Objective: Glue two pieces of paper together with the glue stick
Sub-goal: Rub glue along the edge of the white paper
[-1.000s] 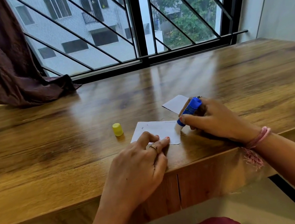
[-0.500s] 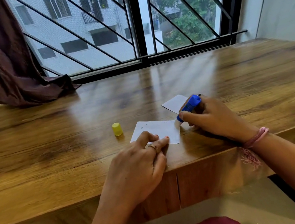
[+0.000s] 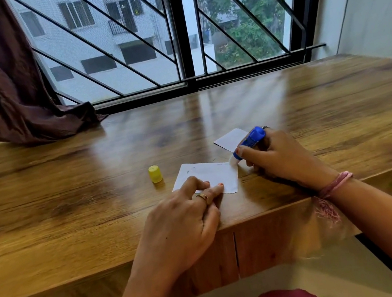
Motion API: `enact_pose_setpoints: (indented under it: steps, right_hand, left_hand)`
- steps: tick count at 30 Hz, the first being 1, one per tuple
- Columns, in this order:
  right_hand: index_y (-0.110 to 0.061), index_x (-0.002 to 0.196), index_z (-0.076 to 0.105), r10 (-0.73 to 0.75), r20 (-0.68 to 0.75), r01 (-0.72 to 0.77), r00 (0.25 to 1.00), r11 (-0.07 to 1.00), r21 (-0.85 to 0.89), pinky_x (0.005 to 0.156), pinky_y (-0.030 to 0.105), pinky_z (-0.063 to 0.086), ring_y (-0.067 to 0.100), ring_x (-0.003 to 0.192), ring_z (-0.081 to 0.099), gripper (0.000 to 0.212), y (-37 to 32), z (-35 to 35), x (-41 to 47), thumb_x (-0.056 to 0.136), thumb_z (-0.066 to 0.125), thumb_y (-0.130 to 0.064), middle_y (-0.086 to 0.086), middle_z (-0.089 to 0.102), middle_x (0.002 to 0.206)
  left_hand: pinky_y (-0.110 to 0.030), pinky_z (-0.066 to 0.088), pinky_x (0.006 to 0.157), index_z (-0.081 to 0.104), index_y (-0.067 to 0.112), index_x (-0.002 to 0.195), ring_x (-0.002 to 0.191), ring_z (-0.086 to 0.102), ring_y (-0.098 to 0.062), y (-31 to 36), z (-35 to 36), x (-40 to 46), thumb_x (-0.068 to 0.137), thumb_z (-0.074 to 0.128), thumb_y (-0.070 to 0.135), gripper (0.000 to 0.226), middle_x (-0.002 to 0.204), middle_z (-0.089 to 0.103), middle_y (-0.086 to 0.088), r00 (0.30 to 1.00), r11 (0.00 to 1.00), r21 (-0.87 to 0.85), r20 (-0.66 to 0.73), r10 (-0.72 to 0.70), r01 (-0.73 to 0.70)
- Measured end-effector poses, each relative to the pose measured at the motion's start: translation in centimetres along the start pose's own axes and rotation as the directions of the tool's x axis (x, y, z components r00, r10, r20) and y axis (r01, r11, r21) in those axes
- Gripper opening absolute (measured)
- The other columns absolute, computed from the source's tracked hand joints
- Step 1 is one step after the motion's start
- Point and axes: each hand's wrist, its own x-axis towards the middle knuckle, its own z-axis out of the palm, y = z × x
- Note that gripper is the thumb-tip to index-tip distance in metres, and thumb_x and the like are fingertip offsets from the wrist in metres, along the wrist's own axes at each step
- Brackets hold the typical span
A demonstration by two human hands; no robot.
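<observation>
Two papers lay on the desk (image 3: 68, 195). Near paper (image 3: 209, 174) sat flat by the front edge; far paper (image 3: 229, 138) lay just beyond it, partly hidden by the right hand (image 3: 279, 157). Left hand (image 3: 179, 226) rested on the near paper's front edge, fingers mostly straight and pressing down, holding nothing. Right hand gripped the glue stick (image 3: 250, 140), fingers curled round the blue barrel, which was tilted with its white tip down at the near paper's far right corner; contact looked likely but could not be confirmed. Yellow cap (image 3: 155, 173) stood upright on the desk, just left of the near paper, apart from it.
</observation>
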Motion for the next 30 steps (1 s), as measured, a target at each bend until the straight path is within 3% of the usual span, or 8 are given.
enact_pose_setpoints:
  steps: [3,7,10,14,18,25,28,30]
  right_hand:
    - [-0.008,0.091,0.064,0.011,0.017,-0.011,1.000,1.000,-0.001,0.051,0.012,0.044,0.006,0.055,0.061,0.019,0.1,0.1,0.0,0.087,0.062,-0.026,0.004,0.070,0.072]
    - [-0.006,0.091,0.064,0.025,-0.020,-0.026,0.999,0.999,-0.030,0.051,0.019,0.042,0.013,0.055,0.059,0.023,0.4,0.2,0.2,0.086,0.063,-0.029,0.010,0.070,0.074]
    - [-0.006,0.090,0.064,0.038,-0.012,-0.038,0.999,0.999,-0.009,0.047,0.017,0.041,0.002,0.043,0.053,0.022,0.4,0.2,0.2,0.085,0.063,-0.027,0.010,0.070,0.071]
    - [-0.007,0.091,0.067,0.089,-0.069,-0.069,0.994,0.963,0.260,0.039,0.016,0.039,0.002,0.046,0.054,0.016,0.4,-0.1,0.0,0.087,0.062,-0.022,0.004,0.064,0.066]
    - [-0.007,0.098,0.064,0.238,-0.063,-0.157,0.969,0.792,0.590,0.037,0.020,0.038,0.008,0.053,0.054,0.015,0.4,-1.1,-0.4,0.088,0.060,-0.018,0.006,0.061,0.074]
    - [-0.009,0.096,0.065,0.234,0.060,-0.218,0.970,0.739,0.638,0.046,0.023,0.047,0.010,0.059,0.056,0.015,0.1,-1.7,-1.1,0.089,0.060,-0.021,0.002,0.064,0.072]
    - [-0.001,0.100,0.064,0.188,0.097,-0.207,0.977,0.750,0.629,0.051,0.025,0.052,0.012,0.059,0.056,0.019,0.3,-2.1,-2.0,0.089,0.059,-0.016,0.005,0.063,0.071]
    - [-0.001,0.100,0.065,0.180,0.099,-0.202,0.979,0.756,0.622,0.052,0.025,0.053,0.012,0.058,0.056,0.017,0.6,-2.4,-2.5,0.089,0.057,-0.012,0.004,0.062,0.067]
  left_hand:
    - [-0.019,0.043,0.075,0.038,0.047,0.137,0.102,0.054,-0.001,0.0,0.0,0.0,0.082,0.008,0.052,0.062,0.131,0.041,0.025,1.000,1.000,-0.011,0.005,0.002,-0.002]
    - [-0.020,0.046,0.079,0.037,0.048,0.137,0.103,0.053,-0.001,-0.1,0.1,0.0,0.081,0.007,0.052,0.064,0.131,0.039,0.025,1.000,1.000,-0.011,0.001,-0.006,0.006]
    - [-0.020,0.046,0.077,0.038,0.048,0.136,0.102,0.055,-0.001,-0.1,0.1,0.0,0.083,0.010,0.052,0.061,0.129,0.040,0.025,1.000,1.000,-0.026,0.000,-0.009,0.009]
    - [-0.020,0.045,0.079,0.040,0.048,0.135,0.106,0.053,0.000,-0.3,0.3,0.0,0.088,0.020,0.048,0.051,0.131,0.041,0.026,1.000,0.998,-0.048,0.003,-0.027,0.027]
    - [-0.020,0.042,0.088,0.047,0.047,0.129,0.116,0.048,0.002,-0.3,0.3,0.0,0.084,0.018,0.049,0.054,0.139,0.041,0.028,0.999,0.997,-0.068,-0.006,-0.042,0.042]
    - [-0.028,0.045,0.097,0.055,0.040,0.122,0.119,0.049,0.003,-1.4,-0.4,0.2,0.085,0.033,0.041,0.043,0.134,0.048,0.030,0.996,0.962,-0.261,0.073,-0.057,0.074]
    - [-0.013,0.037,0.100,0.061,0.033,0.114,0.114,0.046,0.016,-2.0,-0.9,0.5,0.087,0.040,0.033,0.034,0.128,0.053,0.030,0.991,0.924,-0.370,0.126,-0.050,0.094]
    - [0.000,0.032,0.092,0.065,0.031,0.101,0.110,0.044,0.025,-2.4,-1.4,0.7,0.086,0.042,0.028,0.028,0.128,0.056,0.025,0.985,0.882,-0.457,0.165,-0.044,0.116]
